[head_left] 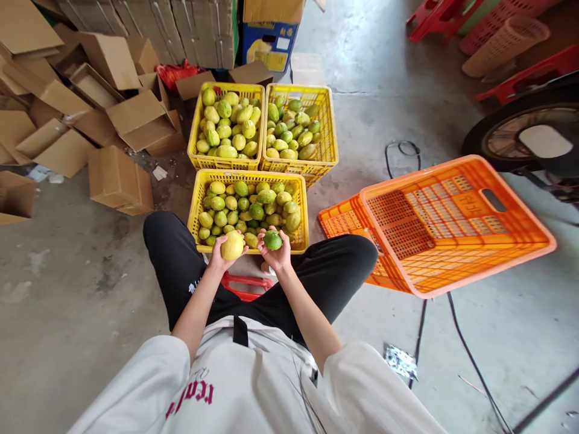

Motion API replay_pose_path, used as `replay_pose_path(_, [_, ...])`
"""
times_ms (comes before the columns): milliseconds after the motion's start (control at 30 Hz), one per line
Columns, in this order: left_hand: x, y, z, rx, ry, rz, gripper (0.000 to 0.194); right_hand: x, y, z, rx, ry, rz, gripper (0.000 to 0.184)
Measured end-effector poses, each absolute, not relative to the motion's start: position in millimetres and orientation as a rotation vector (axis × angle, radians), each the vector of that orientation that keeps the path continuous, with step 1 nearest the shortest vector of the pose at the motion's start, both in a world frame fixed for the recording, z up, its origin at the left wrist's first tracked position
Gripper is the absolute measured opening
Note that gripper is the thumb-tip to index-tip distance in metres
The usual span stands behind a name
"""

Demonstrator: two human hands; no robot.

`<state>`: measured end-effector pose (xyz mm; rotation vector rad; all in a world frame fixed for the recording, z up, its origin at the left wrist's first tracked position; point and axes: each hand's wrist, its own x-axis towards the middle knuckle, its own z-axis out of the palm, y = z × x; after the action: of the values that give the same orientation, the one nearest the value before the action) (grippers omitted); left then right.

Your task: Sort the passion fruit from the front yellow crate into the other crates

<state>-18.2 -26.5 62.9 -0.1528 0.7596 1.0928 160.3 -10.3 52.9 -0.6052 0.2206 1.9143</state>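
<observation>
My left hand (222,253) is closed around a yellow fruit (232,245). My right hand (277,253) is closed around a green fruit (273,240). Both hands hover over the near rim of a yellow crate (195,208) filled with several green and yellow fruits. I sit with my knees spread on either side of that crate.
Two more yellow crates of fruit, one on the left (194,135) and one on the right (332,129), stand behind it. An orange crate (456,223) leans tilted at my right over another. Cardboard boxes (118,178) litter the left floor. A red stool (246,286) is under me. Cables (470,355) cross the floor; a wheel (529,135) is far right.
</observation>
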Motion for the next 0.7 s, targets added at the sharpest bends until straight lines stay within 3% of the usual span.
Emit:
replay_pose_path(400, [-13.9,-21.0,60.2,-0.218,0.991,0.973,0.025,152.6,-8.7,43.1,-0.758,0.120,1.850,0.012])
replay_pose_path(533, [-13.6,-20.4,64.7,-0.233,0.971,1.020,0.026,156.0,-7.8,45.2,-0.763,0.141,1.814,0.005])
replay_pose_path(700, [-15.0,-20.2,67.7,-0.247,0.798,1.132,0.038,160.8,-7.0,49.8,-0.658,0.123,1.846,0.022])
